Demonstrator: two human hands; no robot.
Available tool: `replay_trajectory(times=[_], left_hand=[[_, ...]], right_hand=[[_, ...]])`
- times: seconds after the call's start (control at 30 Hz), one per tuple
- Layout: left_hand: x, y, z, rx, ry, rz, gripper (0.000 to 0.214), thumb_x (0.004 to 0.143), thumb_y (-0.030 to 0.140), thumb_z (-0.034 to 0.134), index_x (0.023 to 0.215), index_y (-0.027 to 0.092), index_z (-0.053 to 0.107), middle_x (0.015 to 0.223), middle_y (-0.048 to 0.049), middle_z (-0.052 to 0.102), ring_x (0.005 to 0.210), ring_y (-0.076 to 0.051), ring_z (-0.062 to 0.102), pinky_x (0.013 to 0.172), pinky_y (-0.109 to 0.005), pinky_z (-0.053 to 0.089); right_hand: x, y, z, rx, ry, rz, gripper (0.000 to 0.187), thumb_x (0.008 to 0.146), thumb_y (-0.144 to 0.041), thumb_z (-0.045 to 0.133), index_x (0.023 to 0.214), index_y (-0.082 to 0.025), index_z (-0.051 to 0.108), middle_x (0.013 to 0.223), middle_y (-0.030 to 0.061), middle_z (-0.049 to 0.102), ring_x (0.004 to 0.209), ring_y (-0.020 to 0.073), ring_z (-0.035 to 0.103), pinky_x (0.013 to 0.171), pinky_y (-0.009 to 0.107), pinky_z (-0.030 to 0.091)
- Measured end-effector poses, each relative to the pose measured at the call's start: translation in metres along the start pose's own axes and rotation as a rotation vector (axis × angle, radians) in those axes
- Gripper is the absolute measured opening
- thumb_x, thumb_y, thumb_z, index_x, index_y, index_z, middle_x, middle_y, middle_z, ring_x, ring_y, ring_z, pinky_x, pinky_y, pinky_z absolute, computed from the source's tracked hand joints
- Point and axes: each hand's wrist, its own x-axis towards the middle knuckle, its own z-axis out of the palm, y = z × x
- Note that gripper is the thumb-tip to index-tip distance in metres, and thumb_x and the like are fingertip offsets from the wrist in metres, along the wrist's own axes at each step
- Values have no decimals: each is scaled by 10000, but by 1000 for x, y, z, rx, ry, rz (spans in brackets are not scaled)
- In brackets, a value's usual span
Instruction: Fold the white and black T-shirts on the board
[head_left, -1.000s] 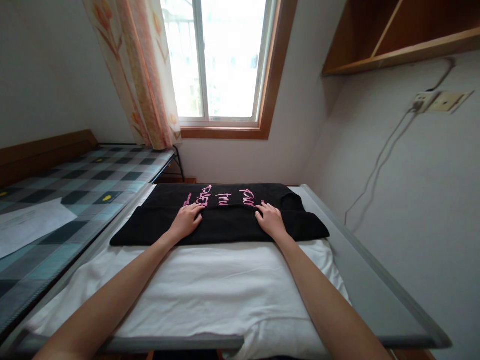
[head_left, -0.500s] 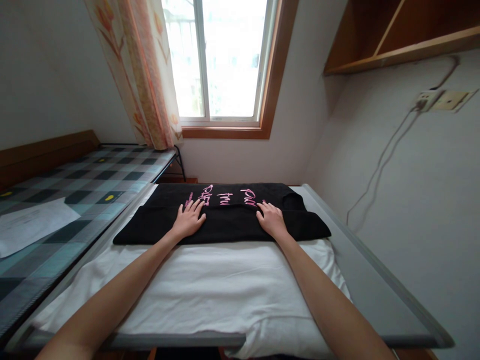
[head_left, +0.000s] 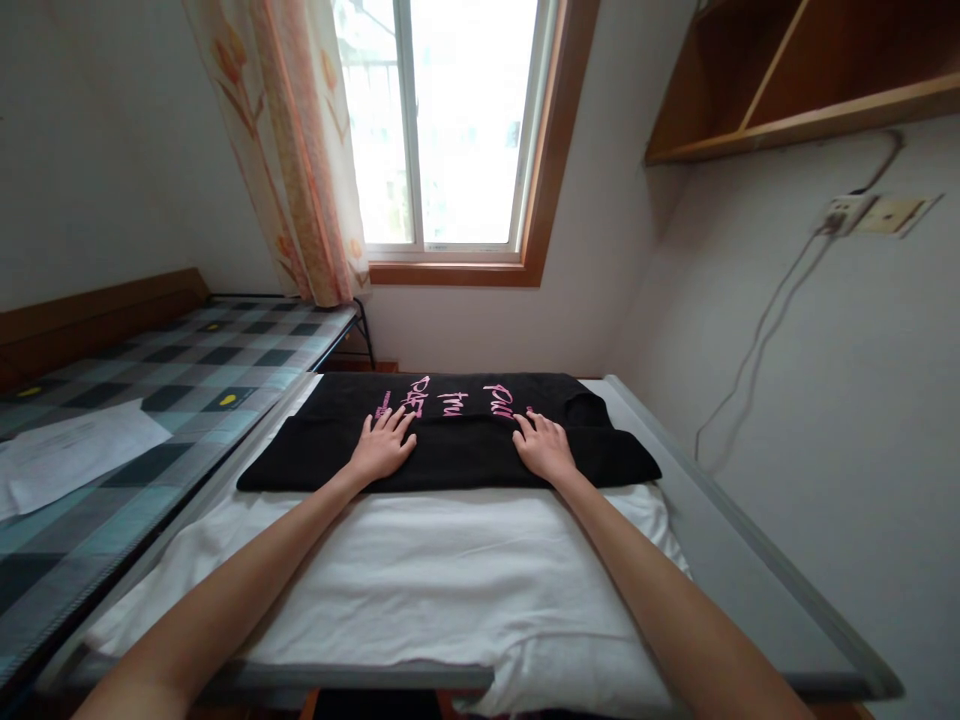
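Observation:
A black T-shirt (head_left: 465, 455) with pink lettering lies across the far part of a grey table (head_left: 750, 560). Its near side is folded over, partly covering the letters. My left hand (head_left: 382, 447) rests palm down on the left half of this fold, fingers spread toward the lettering. On the right half lies my right hand (head_left: 544, 447), also flat with its fingers apart. Beneath the black shirt and nearer to me a white T-shirt (head_left: 420, 580) is spread out, with one part hanging over the front edge of the table.
To the left is a bed (head_left: 187, 400) with a checked mattress, papers (head_left: 82, 450) lying on it. A curtain (head_left: 315, 150) hangs beside the window (head_left: 465, 130). On the right wall are a wooden shelf (head_left: 810, 120) and a socket (head_left: 847, 215) with a dangling cord.
The camera view has shifted slightly, so the room sits a little lower. Both hands stay in the same places on the black T-shirt, and its fold looks unchanged.

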Motion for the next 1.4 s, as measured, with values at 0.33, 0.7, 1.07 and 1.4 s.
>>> replay_trajectory(times=[0.33, 0.7, 1.07, 1.4], left_hand=[[-13, 2, 1, 16, 3, 8, 528, 938, 441, 346, 1442, 293, 409, 1517, -70, 389, 1405, -296, 318, 1137, -568, 162], [-25, 7, -4, 68, -22, 17, 543, 948, 432, 327, 1460, 261, 386, 1529, -72, 364, 1413, -297, 300, 1136, -558, 175], [-44, 13, -13, 86, -52, 7, 546, 957, 429, 314, 1469, 248, 371, 1539, -63, 343, 1419, -283, 292, 1141, -547, 177], [-66, 17, -17, 55, -29, 10, 536, 950, 420, 353, 1455, 246, 397, 1527, -78, 365, 1408, -301, 308, 1130, -561, 189]], right_hand=[[-16, -3, -5, -19, 18, 2, 477, 950, -332, 354, 1385, -209, 503, 1459, 113, 456, 1330, 239, 395, 1083, 381, 246], [-29, -4, -5, -63, 9, -12, 482, 952, -328, 344, 1390, -199, 497, 1477, 120, 433, 1338, 255, 385, 1077, 393, 248], [-48, -5, -7, -100, -14, -31, 491, 961, -324, 325, 1410, -189, 471, 1488, 135, 413, 1355, 269, 357, 1090, 405, 219], [-67, -7, -11, -93, -39, -38, 486, 963, -330, 330, 1409, -193, 466, 1492, 134, 404, 1356, 278, 352, 1084, 410, 221]])
